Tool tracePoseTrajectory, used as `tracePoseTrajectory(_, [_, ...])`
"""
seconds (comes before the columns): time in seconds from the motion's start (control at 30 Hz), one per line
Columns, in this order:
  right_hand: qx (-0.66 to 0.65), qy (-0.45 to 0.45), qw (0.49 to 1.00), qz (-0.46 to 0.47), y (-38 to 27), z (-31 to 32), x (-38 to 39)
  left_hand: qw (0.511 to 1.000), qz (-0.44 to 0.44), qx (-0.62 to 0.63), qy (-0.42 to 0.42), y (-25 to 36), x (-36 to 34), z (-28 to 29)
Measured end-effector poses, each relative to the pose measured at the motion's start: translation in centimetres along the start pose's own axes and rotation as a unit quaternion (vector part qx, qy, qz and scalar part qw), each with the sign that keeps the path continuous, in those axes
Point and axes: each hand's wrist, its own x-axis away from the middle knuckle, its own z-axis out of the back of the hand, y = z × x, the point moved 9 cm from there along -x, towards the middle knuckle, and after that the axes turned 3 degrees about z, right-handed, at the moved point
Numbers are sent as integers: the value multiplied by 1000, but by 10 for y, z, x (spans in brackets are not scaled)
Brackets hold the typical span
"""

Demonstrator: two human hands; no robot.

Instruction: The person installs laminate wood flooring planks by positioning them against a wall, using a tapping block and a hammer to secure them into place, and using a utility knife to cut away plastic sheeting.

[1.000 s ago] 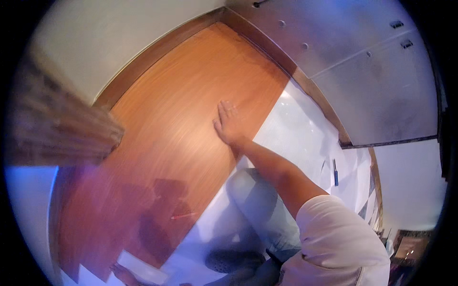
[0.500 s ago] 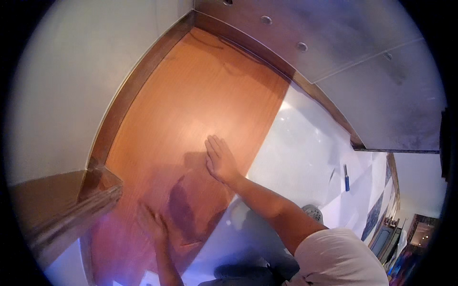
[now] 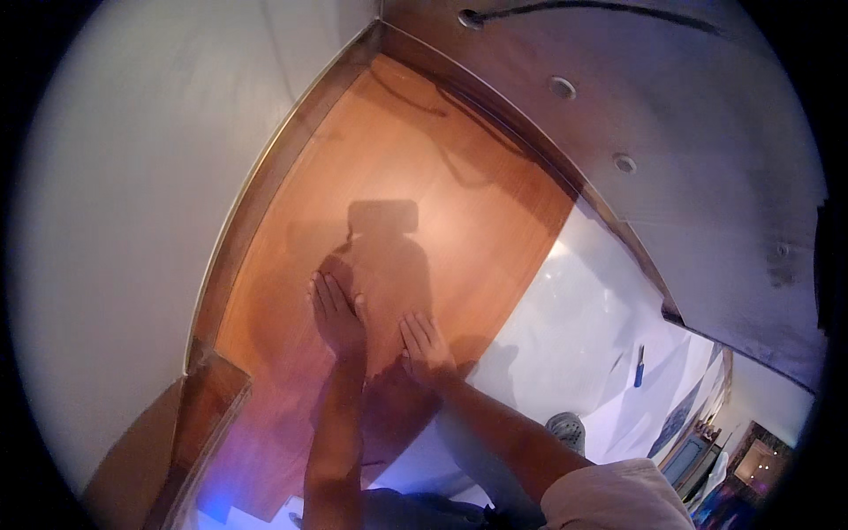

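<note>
While a person looks down at their two bare hands, a long wood-coloured sheet [image 3: 477, 256] lies flat on a white floor [image 3: 570, 300], filling its left side up to the far corner. The sheet is directly under the fingers and stretches well beyond their tips.

Its long axis slants from the near left toward the far right, whereas the fingers of both hands lean left — so they point across its length rather than along it. The left hand [image 3: 338, 320] reaches slightly farther out and lies nearer the sheet's left edge; the right hand [image 3: 428, 352] is closer to its right edge, where the white begins. Both appear to rest palm-down, fingers outstretched and fairly close together, the left thumb held apart. Neither is seen gripping anything, though the undersides of the palms are hidden.

The sheet's far end points into the corner, toward the foot of a grey metal panel [image 3: 689, 159]; its left long edge runs beside a brown skirting [image 3: 237, 265]. Near the floor's right edge — well apart from both hands — lies a blue-handled tool [image 3: 639, 367].
</note>
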Motion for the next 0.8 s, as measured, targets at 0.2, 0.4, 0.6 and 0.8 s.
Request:
tracePoseTrajectory(0.2, [-8,-50,998,-41,7,2,-8,999,-9,-24,-22,-5,1,-15])
tracePoseTrajectory(0.4, [22,16,999,-42,110,52,-182,998,-21,26,-50,2,7,-20])
tracePoseTrajectory(0.6, [88,47,993,61,157,108,-300,994,-11,-2,-106,-7,17,-35])
tracePoseTrajectory(0.8, [73,79,988,111,151,119,-305,992,-82,-28,-92,21,12,-12])
